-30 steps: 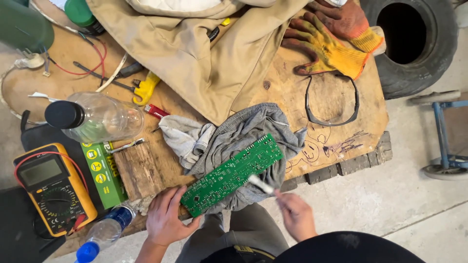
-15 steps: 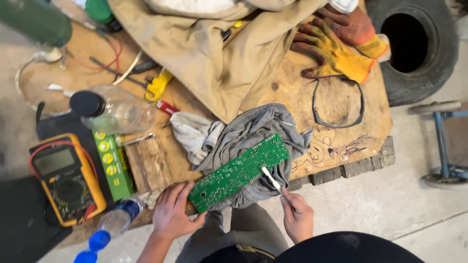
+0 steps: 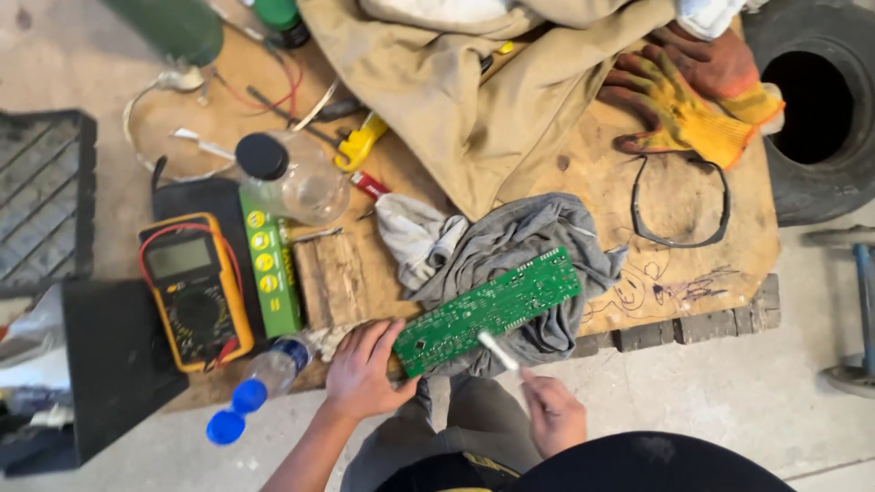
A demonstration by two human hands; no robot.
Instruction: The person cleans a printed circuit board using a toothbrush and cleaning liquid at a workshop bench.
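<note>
A long green circuit board (image 3: pixel 490 311) lies slanted on a grey rag (image 3: pixel 538 239) at the near edge of a wooden board (image 3: pixel 638 273). My left hand (image 3: pixel 366 371) holds the board's lower left end, fingers spread over its corner. My right hand (image 3: pixel 550 412) grips a thin white stick-like tool (image 3: pixel 499 351). The tool's tip hovers at the circuit board's near edge.
A yellow multimeter (image 3: pixel 194 287), a green box (image 3: pixel 270 269), a clear jar with a black lid (image 3: pixel 292 178) and a blue-capped bottle (image 3: pixel 255 387) sit left. A tan cloth (image 3: pixel 465 82), yellow-orange gloves (image 3: pixel 693 96) and a tyre (image 3: pixel 816 109) lie beyond.
My view has shifted so the table sits further right. My right hand has drawn back toward me with the white tool. My left hand still holds the board's end.
</note>
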